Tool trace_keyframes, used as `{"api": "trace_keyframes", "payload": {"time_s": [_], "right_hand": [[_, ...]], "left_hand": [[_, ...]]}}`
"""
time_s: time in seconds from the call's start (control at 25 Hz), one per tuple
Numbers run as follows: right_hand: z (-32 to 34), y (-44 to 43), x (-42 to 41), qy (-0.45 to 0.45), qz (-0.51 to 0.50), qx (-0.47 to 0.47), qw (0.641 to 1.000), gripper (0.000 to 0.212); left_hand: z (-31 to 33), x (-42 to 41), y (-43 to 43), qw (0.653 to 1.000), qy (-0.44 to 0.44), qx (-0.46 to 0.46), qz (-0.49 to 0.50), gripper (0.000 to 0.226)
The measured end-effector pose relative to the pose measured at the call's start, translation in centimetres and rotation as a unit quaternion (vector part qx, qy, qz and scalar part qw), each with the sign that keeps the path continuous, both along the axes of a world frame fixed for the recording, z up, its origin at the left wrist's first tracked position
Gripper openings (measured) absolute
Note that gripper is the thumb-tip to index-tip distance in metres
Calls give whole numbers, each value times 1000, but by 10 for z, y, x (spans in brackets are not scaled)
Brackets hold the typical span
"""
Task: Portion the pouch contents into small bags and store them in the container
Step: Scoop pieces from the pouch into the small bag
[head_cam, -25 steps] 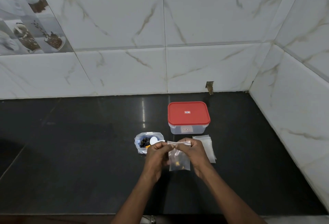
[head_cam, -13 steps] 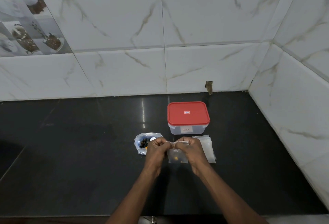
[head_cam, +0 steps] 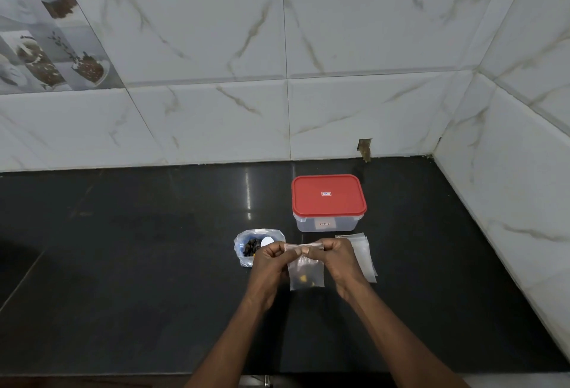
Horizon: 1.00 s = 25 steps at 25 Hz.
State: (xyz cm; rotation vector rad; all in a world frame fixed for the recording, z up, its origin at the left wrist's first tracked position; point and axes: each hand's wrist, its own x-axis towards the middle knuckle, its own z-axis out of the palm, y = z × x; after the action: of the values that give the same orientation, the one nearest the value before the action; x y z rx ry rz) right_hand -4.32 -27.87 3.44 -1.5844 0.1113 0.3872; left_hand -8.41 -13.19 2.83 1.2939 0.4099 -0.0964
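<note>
A small clear bag (head_cam: 306, 276) with a few dark and orange pieces in its bottom hangs between my hands above the black counter. My left hand (head_cam: 268, 264) and my right hand (head_cam: 339, 261) both pinch its top strip, thumbs close together. Left of my hands sits the open clear pouch (head_cam: 246, 247), holding dark pieces and a white spoon (head_cam: 267, 241). Behind the bag stands the clear container (head_cam: 327, 225) with its red lid (head_cam: 328, 195) on. A stack of empty small bags (head_cam: 364, 252) lies to the right, partly hidden by my right hand.
The black counter (head_cam: 138, 264) runs to white marble wall tiles (head_cam: 216, 128) at the back and on the right. Its front edge crosses the bottom of the view, where a small metal fitting (head_cam: 267, 381) shows.
The bag dropped lower against the counter half a second ago and now hangs full length again. Both hands stay pinched on its top strip, shifted slightly.
</note>
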Motion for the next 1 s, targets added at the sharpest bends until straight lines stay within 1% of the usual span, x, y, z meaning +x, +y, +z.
{"api": "trace_keyframes", "payload": {"time_s": [0.08, 0.16, 0.24, 0.28, 0.4, 0.48, 0.52, 0.72, 0.88, 1.0], "right_hand": [[3, -4, -1, 10, 27, 26, 999, 11], [4, -5, -2, 15, 29, 49, 998, 9], [3, -3, -2, 0, 11, 37, 999, 3], [3, -1, -2, -21, 7, 11, 1000, 3], [-4, 4, 1, -86, 20, -93, 992, 9], [-5, 4, 3, -107, 26, -130, 985, 7], [-5, 3, 5, -108, 22, -132, 985, 6], [0, 2, 5, -79, 5, -67, 995, 3], [2, -9, 5, -57, -10, 8, 998, 2], [0, -13, 6, -58, -17, 26, 998, 5]], "left_hand": [[3, 2, 1, 1000, -1, 29, 1, 17], [3, 5, 0, 996, 11, 86, 18, 30], [1, 7, -4, 991, 26, 128, 31, 33], [0, 7, -5, 991, 26, 124, 30, 29], [0, 5, -6, 999, 21, 42, 24, 12], [-1, 6, -2, 1000, 8, 23, 20, 5], [-2, 7, 0, 1000, -1, 23, 20, 4], [-8, 14, 7, 997, -8, 62, 35, 7], [-9, 13, 9, 998, 9, 48, 30, 4], [-5, 16, 3, 996, 19, 61, 58, 7]]}}
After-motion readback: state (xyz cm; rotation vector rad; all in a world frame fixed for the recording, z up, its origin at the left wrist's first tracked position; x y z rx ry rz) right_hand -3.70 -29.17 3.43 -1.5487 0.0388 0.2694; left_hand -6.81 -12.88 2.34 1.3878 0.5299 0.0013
